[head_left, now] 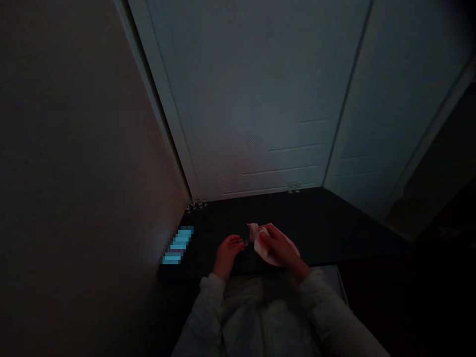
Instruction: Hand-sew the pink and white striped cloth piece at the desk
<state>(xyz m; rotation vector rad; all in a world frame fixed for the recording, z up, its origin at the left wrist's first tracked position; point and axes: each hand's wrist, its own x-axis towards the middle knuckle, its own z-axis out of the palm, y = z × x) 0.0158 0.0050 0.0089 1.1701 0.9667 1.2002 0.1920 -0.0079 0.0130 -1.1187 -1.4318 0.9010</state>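
Observation:
Over the dark table, my left hand has its fingers closed around a small clear, shiny object. Its exact kind is too dim to make out. My right hand grips a pale pink cloth, bunched at the fingers and hanging loosely below the palm. The cloth's left edge comes up close to the clear object; whether they touch I cannot tell. Both hands are near the table's front edge, with the left one slightly lower.
Several small clear pieces line the table's back left corner, and a few more stand at the back. A blurred-out lit screen lies at the left, beside a wall. White panels rise behind the table.

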